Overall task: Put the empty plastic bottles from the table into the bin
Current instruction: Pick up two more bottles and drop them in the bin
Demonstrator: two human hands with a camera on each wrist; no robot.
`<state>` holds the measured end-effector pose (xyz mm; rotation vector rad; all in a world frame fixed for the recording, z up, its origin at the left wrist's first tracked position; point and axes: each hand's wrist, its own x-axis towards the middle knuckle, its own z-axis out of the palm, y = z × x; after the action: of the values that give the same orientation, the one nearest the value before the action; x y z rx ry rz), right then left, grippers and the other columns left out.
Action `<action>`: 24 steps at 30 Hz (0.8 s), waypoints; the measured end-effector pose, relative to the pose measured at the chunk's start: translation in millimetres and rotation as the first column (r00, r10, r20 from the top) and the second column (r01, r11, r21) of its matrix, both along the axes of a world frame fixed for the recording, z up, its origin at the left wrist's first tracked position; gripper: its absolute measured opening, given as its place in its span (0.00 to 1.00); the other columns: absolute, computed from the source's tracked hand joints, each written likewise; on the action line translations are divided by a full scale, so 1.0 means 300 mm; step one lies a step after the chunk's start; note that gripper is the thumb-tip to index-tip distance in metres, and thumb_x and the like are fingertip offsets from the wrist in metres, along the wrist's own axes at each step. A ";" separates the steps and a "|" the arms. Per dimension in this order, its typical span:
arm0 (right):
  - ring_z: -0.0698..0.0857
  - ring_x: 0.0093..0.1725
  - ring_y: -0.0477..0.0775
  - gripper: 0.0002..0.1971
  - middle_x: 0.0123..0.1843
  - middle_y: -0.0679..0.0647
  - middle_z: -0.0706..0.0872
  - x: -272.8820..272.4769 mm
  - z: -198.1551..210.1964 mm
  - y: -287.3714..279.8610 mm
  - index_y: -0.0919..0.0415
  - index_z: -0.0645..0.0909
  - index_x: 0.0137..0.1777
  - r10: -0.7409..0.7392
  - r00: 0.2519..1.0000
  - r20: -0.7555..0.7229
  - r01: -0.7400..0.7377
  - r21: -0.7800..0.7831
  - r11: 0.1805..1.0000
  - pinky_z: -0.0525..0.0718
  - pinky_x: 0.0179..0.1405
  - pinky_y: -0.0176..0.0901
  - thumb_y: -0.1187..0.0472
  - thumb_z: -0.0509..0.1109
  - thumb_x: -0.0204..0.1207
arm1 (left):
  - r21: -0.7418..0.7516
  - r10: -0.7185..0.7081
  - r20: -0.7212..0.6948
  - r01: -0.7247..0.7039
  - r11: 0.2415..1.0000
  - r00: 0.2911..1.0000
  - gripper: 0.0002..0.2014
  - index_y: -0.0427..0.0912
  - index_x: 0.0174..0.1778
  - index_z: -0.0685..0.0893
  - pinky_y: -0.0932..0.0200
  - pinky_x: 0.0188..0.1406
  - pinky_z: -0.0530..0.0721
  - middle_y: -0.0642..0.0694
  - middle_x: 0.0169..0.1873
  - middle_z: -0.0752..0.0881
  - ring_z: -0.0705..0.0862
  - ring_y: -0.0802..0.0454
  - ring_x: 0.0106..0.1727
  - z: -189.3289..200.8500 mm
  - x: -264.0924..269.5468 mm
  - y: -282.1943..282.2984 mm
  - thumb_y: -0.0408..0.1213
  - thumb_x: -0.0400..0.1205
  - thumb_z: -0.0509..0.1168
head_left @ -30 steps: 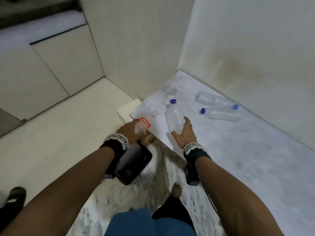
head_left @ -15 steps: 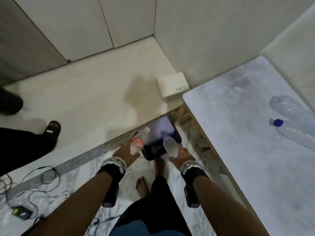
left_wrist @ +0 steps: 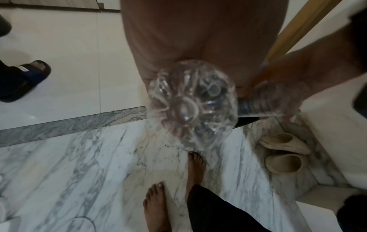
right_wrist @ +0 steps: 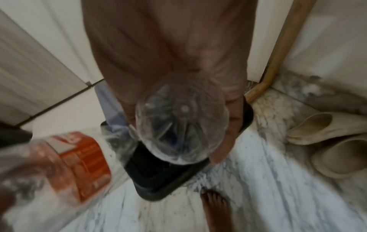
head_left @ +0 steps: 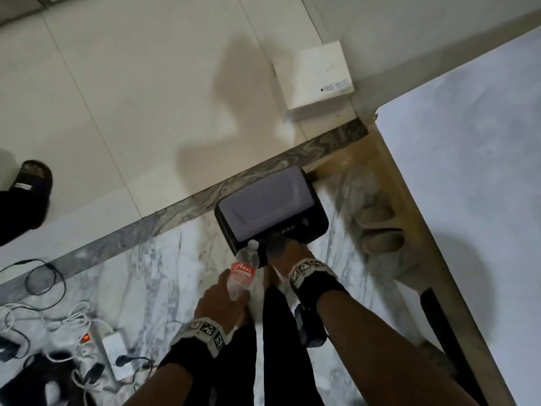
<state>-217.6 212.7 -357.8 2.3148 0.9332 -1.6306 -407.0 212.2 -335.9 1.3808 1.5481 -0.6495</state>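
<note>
A person stands barefoot on a marble floor over a black bin (head_left: 270,212) beside the table (head_left: 474,171). The left hand (head_left: 218,300) curls around a clear bottle with a red label (head_left: 243,271), its cap end tilted toward the bin's near edge. The right hand (head_left: 288,253) reaches over the bin's near rim, fingers wrapped around a second clear bottle (right_wrist: 181,124), held above the bin's opening.
</note>
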 end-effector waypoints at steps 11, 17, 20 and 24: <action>0.81 0.64 0.72 0.38 0.70 0.68 0.77 0.104 -0.220 0.028 0.54 0.65 0.79 -0.423 0.893 0.151 0.426 0.013 0.904 0.83 0.62 0.61 0.41 0.70 0.71 | -0.125 0.015 0.061 -0.007 0.992 0.998 0.37 0.48 0.79 0.60 0.52 0.61 0.76 0.37 0.67 0.80 0.79 0.36 0.67 -0.157 0.211 0.073 0.49 0.75 0.68; 0.82 0.62 0.70 0.28 0.69 0.70 0.78 0.155 -0.195 0.076 0.60 0.80 0.65 -0.071 0.980 0.189 0.077 -0.025 0.997 0.83 0.56 0.54 0.41 0.71 0.72 | -0.097 0.003 -0.039 -0.007 0.995 0.999 0.35 0.43 0.73 0.68 0.54 0.52 0.77 0.35 0.63 0.83 0.82 0.33 0.61 -0.236 0.286 0.066 0.53 0.72 0.69; 0.85 0.55 0.67 0.19 0.57 0.65 0.85 0.194 -0.126 0.099 0.63 0.82 0.54 0.085 0.969 0.231 -0.095 0.031 0.995 0.85 0.52 0.51 0.48 0.72 0.72 | -0.075 -0.011 -0.074 0.006 0.997 0.997 0.35 0.44 0.72 0.71 0.56 0.46 0.73 0.36 0.62 0.84 0.83 0.34 0.60 -0.248 0.295 0.062 0.56 0.72 0.68; 0.85 0.54 0.66 0.14 0.55 0.64 0.85 0.195 -0.089 0.117 0.61 0.81 0.50 0.228 0.927 0.299 -0.247 0.028 0.969 0.86 0.50 0.53 0.51 0.71 0.71 | -0.077 -0.009 -0.093 0.002 0.997 0.996 0.27 0.44 0.68 0.76 0.56 0.47 0.72 0.36 0.62 0.84 0.83 0.34 0.62 -0.249 0.301 0.079 0.51 0.75 0.67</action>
<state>-159.1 247.8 -384.4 2.2927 1.1556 -1.1402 -316.8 235.8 -410.4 1.3140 1.5770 -0.7788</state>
